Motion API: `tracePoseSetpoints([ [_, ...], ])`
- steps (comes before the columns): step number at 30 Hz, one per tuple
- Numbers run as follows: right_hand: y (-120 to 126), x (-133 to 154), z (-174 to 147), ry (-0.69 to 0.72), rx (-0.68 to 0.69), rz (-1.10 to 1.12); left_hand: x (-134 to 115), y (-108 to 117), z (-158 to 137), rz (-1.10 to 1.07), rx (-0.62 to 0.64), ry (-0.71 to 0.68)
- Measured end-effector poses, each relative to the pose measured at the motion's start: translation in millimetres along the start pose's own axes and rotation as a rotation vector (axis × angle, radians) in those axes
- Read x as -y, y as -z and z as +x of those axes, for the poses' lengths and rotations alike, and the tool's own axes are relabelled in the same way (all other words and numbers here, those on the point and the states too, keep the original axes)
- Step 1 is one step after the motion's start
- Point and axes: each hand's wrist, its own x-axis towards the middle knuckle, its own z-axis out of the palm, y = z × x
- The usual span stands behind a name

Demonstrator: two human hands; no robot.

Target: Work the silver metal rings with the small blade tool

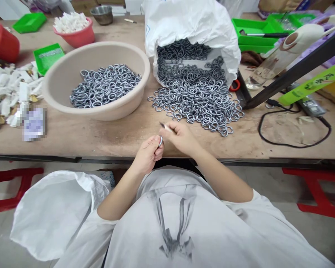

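Near the table's front edge, my left hand (149,153) is closed around a grey metal ring (160,141), pinched between thumb and fingers. Just to its right, my right hand (182,138) grips a slim small tool (168,128) with a dark tip and a pale shaft; its exact kind is unclear. The tool's tip points up and left, apart from the ring. Beyond my hands lies a heap of grey metal rings (201,100), spilling from a white sack (190,22) on its side. More rings fill the bottom of a beige basin (56,100) to the left.
White pieces (5,87) are piled at the left, beside a green tray (48,57). A red bowl (75,35) stands behind the basin. At the right are a dark metal bar (293,61), a clear bottle (270,67) and a black cable (261,130). An open white sack (53,216) sits below the table.
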Motion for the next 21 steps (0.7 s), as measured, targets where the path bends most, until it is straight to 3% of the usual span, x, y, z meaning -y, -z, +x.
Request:
tracePoseSetpoints([
  [3, 7, -9, 32, -0.081, -0.101, -0.464, -2, 6, -2, 0.016, -0.014, -0.027],
  [5, 11, -17, 51, -0.153, -0.08, -0.706, -3, 11, -3, 0.041, -0.033, -0.059],
  [8, 14, -21, 62, -0.215, -0.038, -0.817, -6, 20, 1, 0.08, -0.079, -0.096],
  [11, 16, -14, 53, -0.178, -0.048, -0.609, -10, 27, 8, 0.067, -0.144, -0.106],
  [15, 10, 2, 22, -0.153, 0.074, 0.139, -11, 24, 17, 0.035, -0.18, -0.081],
  [17, -1, 7, 7, -0.153, 0.095, 0.372, -6, 14, 20, 0.033, -0.179, -0.089],
  [21, -24, 7, -12, -0.155, -0.18, 0.242, 12, -6, 20, 0.052, -0.174, -0.17],
])
